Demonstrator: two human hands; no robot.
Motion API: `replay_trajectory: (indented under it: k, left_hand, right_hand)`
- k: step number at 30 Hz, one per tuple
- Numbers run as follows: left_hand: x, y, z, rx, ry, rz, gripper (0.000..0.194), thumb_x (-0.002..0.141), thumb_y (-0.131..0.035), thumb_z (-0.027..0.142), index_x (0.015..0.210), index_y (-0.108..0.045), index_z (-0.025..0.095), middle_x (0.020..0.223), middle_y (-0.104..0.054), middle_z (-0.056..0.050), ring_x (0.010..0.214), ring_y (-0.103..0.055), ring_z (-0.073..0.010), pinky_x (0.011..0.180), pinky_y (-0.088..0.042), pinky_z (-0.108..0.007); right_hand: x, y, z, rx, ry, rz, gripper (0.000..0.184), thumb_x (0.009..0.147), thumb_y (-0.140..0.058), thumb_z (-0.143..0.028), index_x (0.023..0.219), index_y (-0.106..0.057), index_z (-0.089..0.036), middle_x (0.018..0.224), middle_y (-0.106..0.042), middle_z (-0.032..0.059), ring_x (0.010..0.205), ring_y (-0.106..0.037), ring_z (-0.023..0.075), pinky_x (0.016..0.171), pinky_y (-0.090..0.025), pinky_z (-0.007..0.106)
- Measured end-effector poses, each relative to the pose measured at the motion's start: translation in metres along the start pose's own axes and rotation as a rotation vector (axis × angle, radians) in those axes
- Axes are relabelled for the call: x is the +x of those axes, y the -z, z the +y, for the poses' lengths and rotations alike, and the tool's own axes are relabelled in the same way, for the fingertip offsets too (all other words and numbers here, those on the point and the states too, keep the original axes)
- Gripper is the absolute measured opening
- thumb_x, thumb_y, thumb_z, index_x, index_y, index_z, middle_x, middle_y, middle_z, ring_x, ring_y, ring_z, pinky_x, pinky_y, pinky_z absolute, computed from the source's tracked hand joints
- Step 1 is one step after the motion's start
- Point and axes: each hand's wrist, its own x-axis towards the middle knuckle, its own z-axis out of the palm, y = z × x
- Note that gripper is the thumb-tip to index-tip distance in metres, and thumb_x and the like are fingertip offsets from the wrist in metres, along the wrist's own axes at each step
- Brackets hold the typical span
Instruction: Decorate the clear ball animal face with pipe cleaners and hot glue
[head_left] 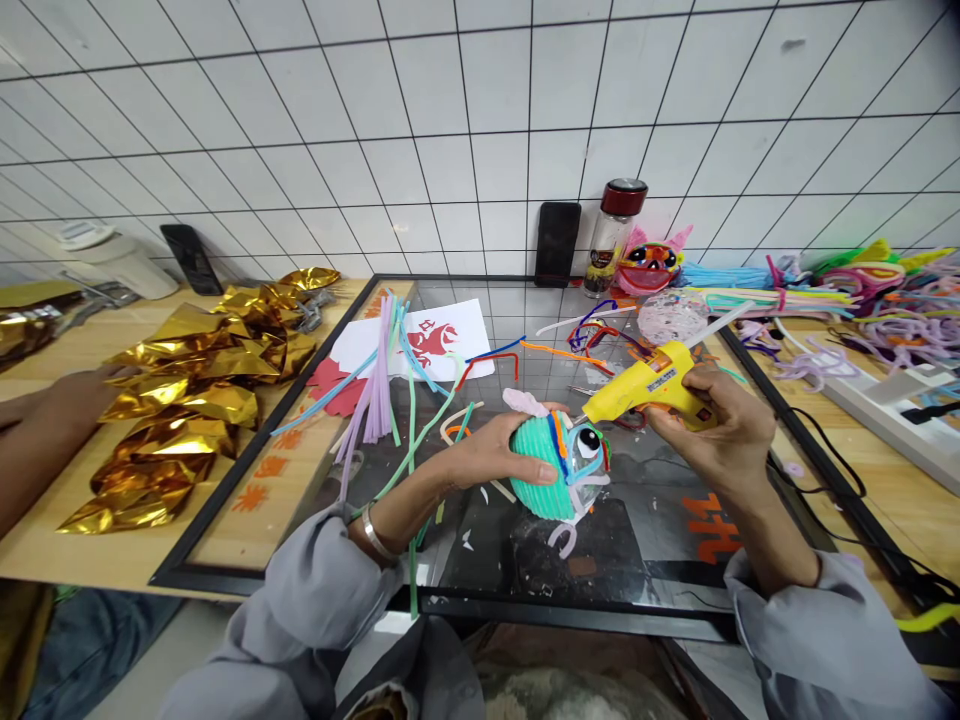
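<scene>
White tiles [487,130] back the wooden counter [45,555], where black-framed glass [540,614] lies strewn with pipe cleaners [382,390] and scraps. Over its near half, the ball [538,495] sits in the person's grip, and I'd call it partly dressed: teal rows cover one side, blue and orange strips edge them, and one eye [589,442] is on. Beyond that eye, clear shell shows between pale strips, so that part looks unfinished; the far side I can't see. The left hand [495,455] is clamped on the ball, thumb across the teal, its forearm slanting up from the lower left. Well to its right, the right hand [720,420] wraps the glue gun [645,385], wrist raised, nozzle angled down by the eye; whether it touches, I can't tell.
</scene>
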Motion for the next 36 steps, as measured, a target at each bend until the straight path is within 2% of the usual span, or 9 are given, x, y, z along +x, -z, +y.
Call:
replay_trajectory:
  k: [10, 19, 25, 32, 36]
  left_hand:
    - [-0.0005, -0.0004, 0.0016, 0.045, -0.001, 0.008, 0.098, 0.059, -0.088, 0.039, 0.144, -0.047, 0.014, 0.138, -0.059, -0.016, 0.117, -0.061, -0.0318, 0.094, -0.051, -0.04]
    - [-0.0003, -0.0001, -0.0001, 0.034, -0.009, 0.001, 0.099, 0.059, -0.088, 0.04, 0.145, -0.046, 0.014, 0.138, -0.059, -0.017, 0.114, -0.062, -0.0317, 0.095, -0.051, -0.042]
    - [-0.0003, 0.0001, -0.0004, 0.036, -0.018, -0.006, 0.097, 0.059, -0.088, 0.042, 0.144, -0.048, 0.014, 0.139, -0.059, -0.016, 0.116, -0.061, -0.0313, 0.094, -0.052, -0.039]
    - [-0.0001, 0.0, 0.0008, 0.03, -0.007, -0.027, 0.094, 0.059, -0.087, 0.042, 0.141, -0.05, 0.013, 0.126, -0.065, -0.013, 0.108, -0.063, -0.0282, 0.09, -0.052, -0.036]
    - [-0.0007, 0.0001, 0.0015, 0.046, -0.01, -0.022, 0.093, 0.059, -0.087, 0.041, 0.141, -0.051, 0.014, 0.131, -0.062, -0.013, 0.11, -0.062, -0.0283, 0.089, -0.052, -0.036]
  right_hand:
    - [-0.0004, 0.0006, 0.0024, 0.01, 0.041, -0.003, 0.024, 0.075, -0.075, -0.029, 0.092, -0.059, -0.024, 0.082, -0.067, 0.0006, 0.069, -0.065, 0.0175, 0.06, -0.052, 0.03]
    - [0.0016, 0.0019, 0.0016, 0.047, 0.078, -0.005, 0.024, 0.076, -0.075, -0.025, 0.093, -0.058, -0.024, 0.08, -0.066, -0.0003, 0.068, -0.065, 0.0165, 0.059, -0.051, 0.028]
    - [0.0026, 0.0027, 0.0016, 0.054, 0.078, -0.001, 0.024, 0.076, -0.076, -0.025, 0.093, -0.06, -0.024, 0.08, -0.066, -0.0001, 0.069, -0.065, 0.0171, 0.06, -0.052, 0.028]
    - [0.003, 0.0038, 0.0009, 0.038, -0.014, -0.023, 0.021, 0.074, -0.075, -0.034, 0.087, -0.06, -0.025, 0.078, -0.067, 0.001, 0.068, -0.065, 0.0197, 0.06, -0.052, 0.032]
    - [0.0029, 0.004, 0.0012, 0.037, -0.057, -0.036, 0.022, 0.073, -0.074, -0.036, 0.085, -0.059, -0.025, 0.075, -0.066, 0.0011, 0.066, -0.064, 0.0199, 0.059, -0.052, 0.033]
